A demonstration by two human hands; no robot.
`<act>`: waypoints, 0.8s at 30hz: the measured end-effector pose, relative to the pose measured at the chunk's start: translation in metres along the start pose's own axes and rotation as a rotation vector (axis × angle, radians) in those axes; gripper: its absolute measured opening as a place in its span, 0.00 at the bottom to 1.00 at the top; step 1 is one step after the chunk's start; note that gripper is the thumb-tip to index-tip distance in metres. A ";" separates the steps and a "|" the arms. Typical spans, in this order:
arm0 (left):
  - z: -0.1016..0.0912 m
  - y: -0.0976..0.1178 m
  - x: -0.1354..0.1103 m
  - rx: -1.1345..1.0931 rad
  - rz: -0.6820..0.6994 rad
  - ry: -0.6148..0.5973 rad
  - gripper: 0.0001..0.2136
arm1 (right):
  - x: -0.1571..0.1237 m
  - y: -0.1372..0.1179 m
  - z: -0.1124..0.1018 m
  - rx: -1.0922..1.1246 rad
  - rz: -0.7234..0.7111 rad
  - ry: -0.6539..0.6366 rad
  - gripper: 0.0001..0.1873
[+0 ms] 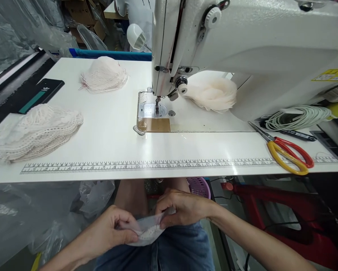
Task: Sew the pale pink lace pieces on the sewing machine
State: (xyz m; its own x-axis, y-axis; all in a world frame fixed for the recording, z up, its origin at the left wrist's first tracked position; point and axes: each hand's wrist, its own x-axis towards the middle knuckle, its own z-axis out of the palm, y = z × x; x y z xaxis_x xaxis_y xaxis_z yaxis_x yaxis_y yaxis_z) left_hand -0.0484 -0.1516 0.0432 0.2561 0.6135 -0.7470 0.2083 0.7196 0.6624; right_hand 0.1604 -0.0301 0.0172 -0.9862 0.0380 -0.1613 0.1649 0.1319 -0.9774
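Observation:
Below the table edge, over my lap, both hands pinch a small clear plastic bag [146,230] with white bits inside. My left hand [112,230] grips its left side, fingers closed. My right hand [182,207] grips its upper right edge, fingers closed. On the white table [106,131] above stands a white sewing machine [242,45], its needle and presser foot [156,107] down over the metal plate.
Piles of white lace pieces lie at the left [33,131] and back [103,75]; a peach fabric stack [214,94] sits behind the needle. Red-and-yellow scissors [287,150] and a coiled cable [299,117] lie right. A printed ruler [157,165] runs along the front edge.

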 end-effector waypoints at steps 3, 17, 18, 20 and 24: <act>-0.002 -0.003 -0.002 0.020 -0.017 0.008 0.08 | 0.002 0.001 0.001 -0.006 -0.014 -0.017 0.11; -0.004 -0.013 -0.004 -0.009 -0.014 0.019 0.11 | 0.008 0.004 0.003 0.138 -0.057 -0.008 0.18; -0.004 -0.013 -0.004 -0.008 -0.015 0.021 0.11 | 0.008 0.006 0.003 0.148 -0.046 -0.017 0.17; -0.004 -0.014 -0.005 -0.006 -0.023 0.026 0.12 | 0.007 0.009 0.004 0.173 -0.010 -0.038 0.16; -0.006 -0.015 -0.006 -0.004 -0.023 0.030 0.12 | 0.005 0.016 0.002 0.236 0.069 -0.057 0.12</act>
State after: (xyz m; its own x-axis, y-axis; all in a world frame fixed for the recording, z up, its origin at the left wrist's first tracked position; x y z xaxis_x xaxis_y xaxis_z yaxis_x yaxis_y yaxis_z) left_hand -0.0583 -0.1643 0.0374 0.2231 0.6060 -0.7635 0.2105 0.7349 0.6447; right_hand 0.1583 -0.0296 0.0010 -0.9731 -0.0174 -0.2298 0.2303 -0.1040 -0.9675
